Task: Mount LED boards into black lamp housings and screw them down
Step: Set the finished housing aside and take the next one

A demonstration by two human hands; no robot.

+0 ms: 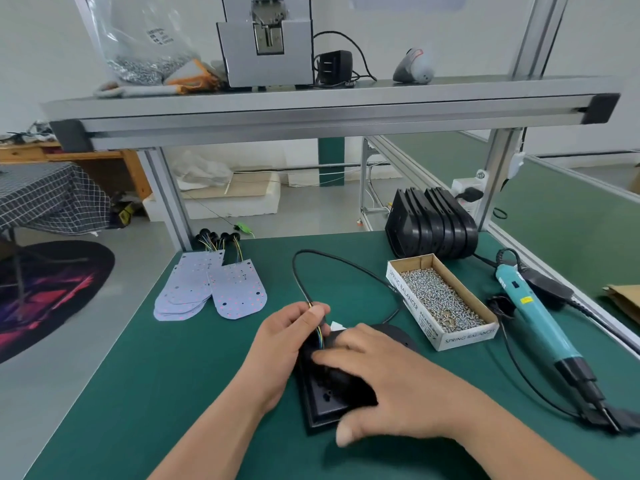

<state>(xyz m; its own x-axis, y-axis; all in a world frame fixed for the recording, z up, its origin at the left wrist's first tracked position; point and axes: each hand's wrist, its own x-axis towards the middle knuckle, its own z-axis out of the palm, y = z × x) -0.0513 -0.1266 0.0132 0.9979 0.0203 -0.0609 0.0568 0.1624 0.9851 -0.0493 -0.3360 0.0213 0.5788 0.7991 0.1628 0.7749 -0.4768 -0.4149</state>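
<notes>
Black lamp housing (320, 407) lies flat on the green desk (173, 393), near its front edge and a little right of the middle, and we see only its near left part, because both hands cover the rest. The left hand (287, 344) is curled round the coloured wires (319, 332) at the housing's far end, where a black cable (346, 263) loops away toward the back of the desk. The right hand (391, 386) lies across the housing with its fingers stretched out and its thumb at the near rim; it is blurred, so we cannot tell how hard it presses.

The spare LED boards (239, 292) lie fanned out toward the back left corner. A cardboard box of screws (414, 303) sits just right of the housing, an electric screwdriver (540, 323) lies along the right edge, and a stack of empty housings (433, 223) stands at the back right.

We judge the housing to be stiff, light moulded plastic with a smooth face that may slide on the mat, so we would hold it by its rim or pin it flat. We take the boards for thin, rigid sheets with exposed LEDs, best held by their edges. The thin wires look like the weak point, so we would guide them and never tug.
</notes>
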